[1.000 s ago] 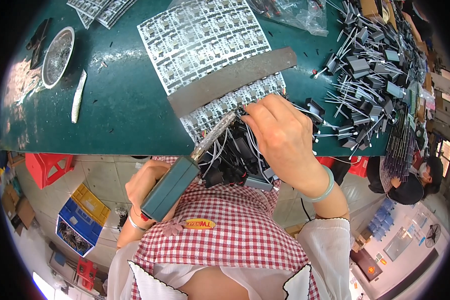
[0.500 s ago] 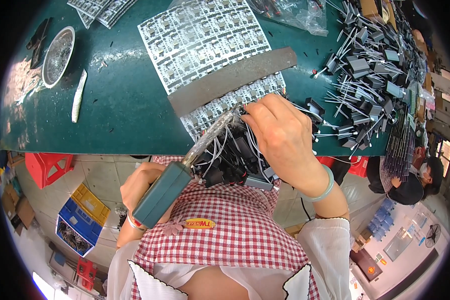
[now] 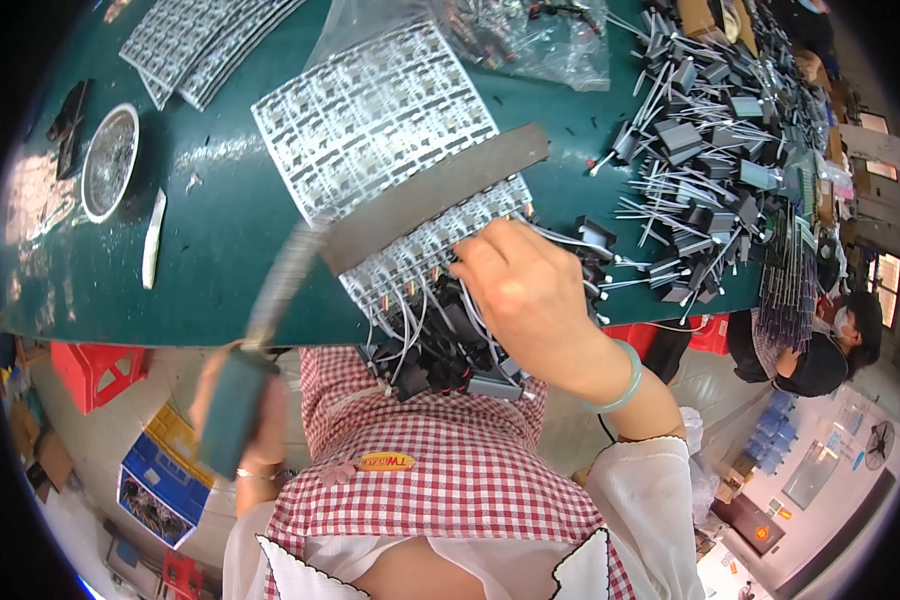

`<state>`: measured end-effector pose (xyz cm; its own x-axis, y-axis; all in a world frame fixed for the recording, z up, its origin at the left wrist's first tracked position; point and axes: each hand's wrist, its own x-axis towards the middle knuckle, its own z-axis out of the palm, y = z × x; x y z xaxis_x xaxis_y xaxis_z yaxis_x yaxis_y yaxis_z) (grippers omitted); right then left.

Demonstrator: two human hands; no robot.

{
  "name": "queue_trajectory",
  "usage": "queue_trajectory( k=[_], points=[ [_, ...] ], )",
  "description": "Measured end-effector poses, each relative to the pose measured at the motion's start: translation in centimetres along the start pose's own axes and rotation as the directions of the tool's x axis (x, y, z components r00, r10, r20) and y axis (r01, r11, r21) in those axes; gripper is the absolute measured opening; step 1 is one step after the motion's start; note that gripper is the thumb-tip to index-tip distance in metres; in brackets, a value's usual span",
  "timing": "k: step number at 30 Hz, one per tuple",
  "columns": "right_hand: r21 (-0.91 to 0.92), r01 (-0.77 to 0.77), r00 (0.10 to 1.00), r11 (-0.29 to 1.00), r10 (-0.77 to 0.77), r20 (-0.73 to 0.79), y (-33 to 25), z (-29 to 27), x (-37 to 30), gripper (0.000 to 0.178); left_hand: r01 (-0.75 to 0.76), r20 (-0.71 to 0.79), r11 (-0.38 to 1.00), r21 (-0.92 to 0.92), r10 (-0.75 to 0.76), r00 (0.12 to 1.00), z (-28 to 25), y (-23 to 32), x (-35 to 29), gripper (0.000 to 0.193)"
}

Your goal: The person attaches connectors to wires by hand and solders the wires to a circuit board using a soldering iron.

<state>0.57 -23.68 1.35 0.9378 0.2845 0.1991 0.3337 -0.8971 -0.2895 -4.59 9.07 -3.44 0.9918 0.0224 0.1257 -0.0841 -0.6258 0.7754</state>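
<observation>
The circuit-board panel (image 3: pixel 370 120) lies on the green surface (image 3: pixel 215 270) beneath a dark strip (image 3: pixel 435 195). The green-handled tool (image 3: pixel 238 412) has just swung left, taking its blurred shaft clear of the wired lower edge; the left hand's (image 3: pixel 271 430) grip wraps its handle. The right hand's (image 3: pixel 525 290) fingertips are drawn together at that edge; whether they pinch a wire, I cannot tell. An oval yellow badge (image 3: pixel 386 461) carries red lettering.

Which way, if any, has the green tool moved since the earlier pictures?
Yes: against the circuit sheet, the green tool has swung left, its blurred tip going from beside the right hand to near the left end of the grey bar.
</observation>
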Motion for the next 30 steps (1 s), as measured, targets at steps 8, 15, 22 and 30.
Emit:
queue_trajectory(
  k=[8,15,22,30],
  points=[
    [0.013,-0.16,0.984,0.987,0.161,-0.076,3.9,-3.0,4.1,0.002,0.146,-0.62,0.987,-0.067,-0.155,0.769,-5.3,-0.1,10.0,0.022],
    [-0.19,-0.257,0.907,0.948,0.168,-0.387,21.4,-0.1,13.9,0.018,-0.022,-0.578,0.966,-0.258,-0.137,0.804,-0.6,1.8,9.3,0.027],
    [-0.492,-0.175,0.973,0.853,0.073,-0.219,21.6,1.6,15.2,0.012,-0.029,-0.505,0.951,-0.307,-0.137,0.852,-0.4,0.1,7.5,0.032],
    [-0.372,-0.372,0.925,0.851,0.306,-0.225,16.6,-3.9,9.2,0.011,-0.043,-0.466,0.916,-0.399,-0.162,0.87,1.4,1.6,7.8,0.036]
  ],
)
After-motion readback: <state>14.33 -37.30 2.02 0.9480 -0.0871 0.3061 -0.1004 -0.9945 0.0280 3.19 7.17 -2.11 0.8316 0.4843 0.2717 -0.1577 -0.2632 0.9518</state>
